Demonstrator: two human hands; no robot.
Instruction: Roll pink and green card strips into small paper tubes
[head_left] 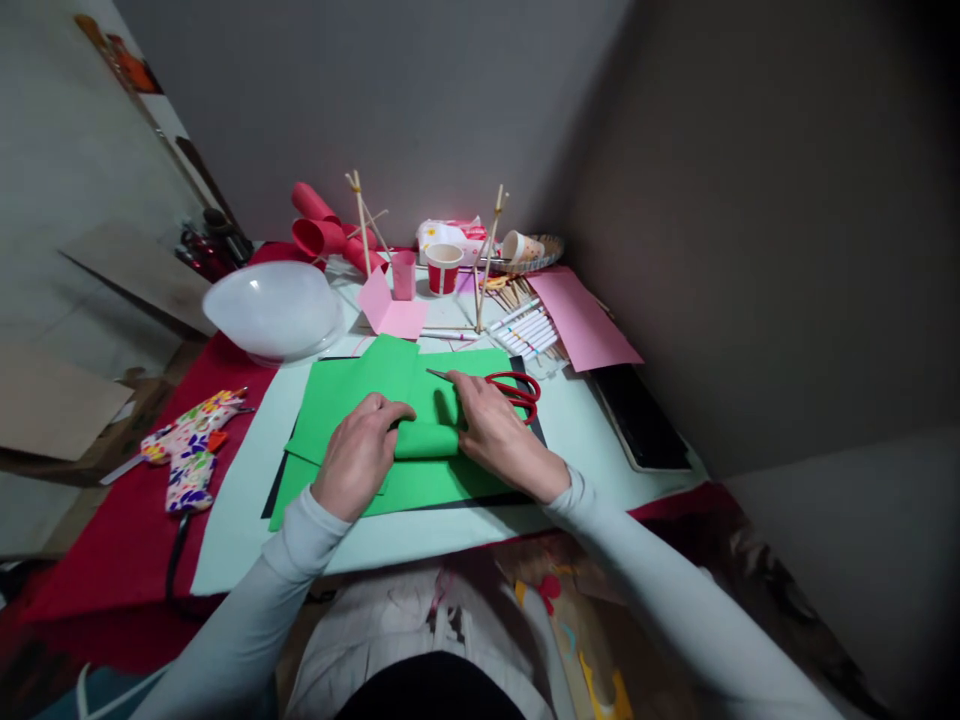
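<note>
Between my two hands lies a rolled piece of green paper [426, 441], its roll running from left to right. My left hand [361, 447] is closed on the roll's left end, thumb pointing inward. On the right end, my right hand [491, 425] grips with its fingers curled over. Beneath are more green sheets [442, 487], over a black sheet that shows at the edges. Red-handled scissors [525, 394] lie partly under my right hand, with the blade tip showing past my fingers.
Behind stand paper cups [445, 270], stick frames [491, 260], folded pink paper [394, 312] and red paper tubes [315, 237]. White markers [529, 332] and a pink sheet [589, 322] lie right. At left are a translucent bowl [270, 310] and a floral-covered glue gun [193, 448].
</note>
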